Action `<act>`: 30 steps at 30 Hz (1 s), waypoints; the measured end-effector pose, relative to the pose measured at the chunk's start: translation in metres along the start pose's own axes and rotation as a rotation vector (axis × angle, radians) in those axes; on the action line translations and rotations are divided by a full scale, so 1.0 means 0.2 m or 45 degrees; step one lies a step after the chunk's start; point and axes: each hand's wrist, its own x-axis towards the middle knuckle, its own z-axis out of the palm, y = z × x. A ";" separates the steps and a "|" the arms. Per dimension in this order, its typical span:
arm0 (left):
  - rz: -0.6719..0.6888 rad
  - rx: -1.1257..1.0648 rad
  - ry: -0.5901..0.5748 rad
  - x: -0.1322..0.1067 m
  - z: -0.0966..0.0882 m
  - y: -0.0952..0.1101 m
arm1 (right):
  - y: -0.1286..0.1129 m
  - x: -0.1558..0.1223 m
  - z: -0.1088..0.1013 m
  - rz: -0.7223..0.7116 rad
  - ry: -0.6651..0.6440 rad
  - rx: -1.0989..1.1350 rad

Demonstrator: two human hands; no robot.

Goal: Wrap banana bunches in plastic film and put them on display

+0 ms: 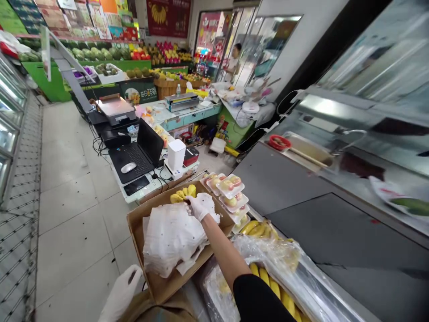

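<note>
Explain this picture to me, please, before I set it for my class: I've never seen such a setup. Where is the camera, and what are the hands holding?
There is no machine here. One camera, worn on a person's head, looks forward and down, so we see roughly what the wearer faces. The grasping parts are two hands in white gloves. The right grip seems closed on the stem end of some bananas at the far side of a cardboard box. White sheeting fills much of that box. The left grip is outside it, near its left side, with nothing visible in it. Right of the box stand stacked packs of fruit; beyond it, a laptop sits on a table.
</note>
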 end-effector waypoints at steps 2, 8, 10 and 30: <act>0.068 -0.018 -0.032 0.02 -0.03 -0.01 | -0.01 -0.11 0.04 -0.037 0.047 -0.019; 0.208 -0.068 -0.040 0.00 -0.17 -0.12 | -0.08 -0.48 0.16 -0.232 0.003 0.038; 0.221 -0.111 -0.041 -0.01 -0.22 -0.20 | -0.09 -0.57 0.22 -0.270 -0.051 0.064; 0.450 -0.317 -0.230 -0.08 -0.33 -0.10 | -0.20 -1.64 0.59 -0.783 0.114 0.165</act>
